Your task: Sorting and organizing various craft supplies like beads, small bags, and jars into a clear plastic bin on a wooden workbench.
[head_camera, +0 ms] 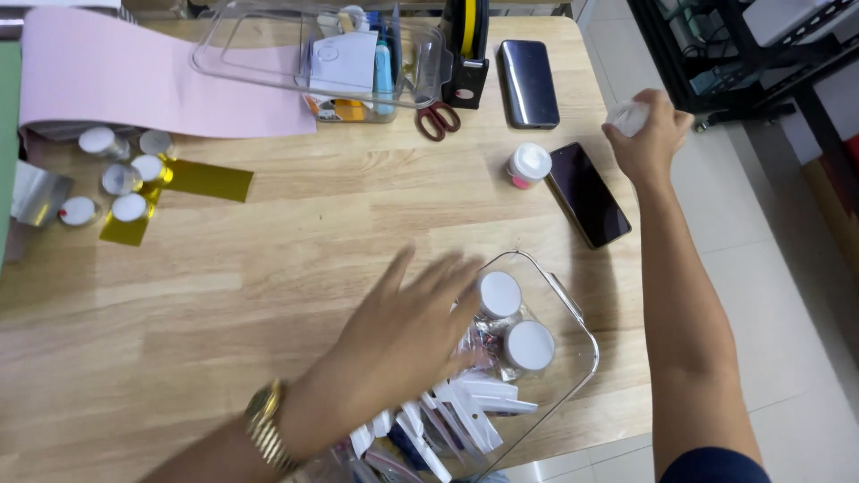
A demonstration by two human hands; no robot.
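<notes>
At the far edge of the table (224,268) a pink sheet (134,76) lies toward the left corner, with a clear lidded box (268,54) of supplies beside it. Red scissors (437,119), a tape holder (467,54) and a dark power bank (528,82) follow toward the right corner. Near the left edge small white-lidded jars (121,174) stand among gold strips (206,179). A white-capped jar (529,165) and a black phone (588,193) lie near the right edge, just beside each other.

My left hand (403,344) is blurred, its fingers (438,277) spread wide and flat over the clear bin (573,313) at the near edge. It covers part of the bin; I cannot tell whether it touches anything inside. Two white-lidded jars (514,317) and a row of white packets (465,411) sit in the bin, close against my fingertips.

My right hand (646,134) reaches out past the right edge, over the floor, fingers closed around a small white thing (626,116), too blurred to name.

The widest bare wood lies in the middle and toward the near left corner. The bin overhangs the near right corner, and a black rack (761,54) stands beyond the right edge.
</notes>
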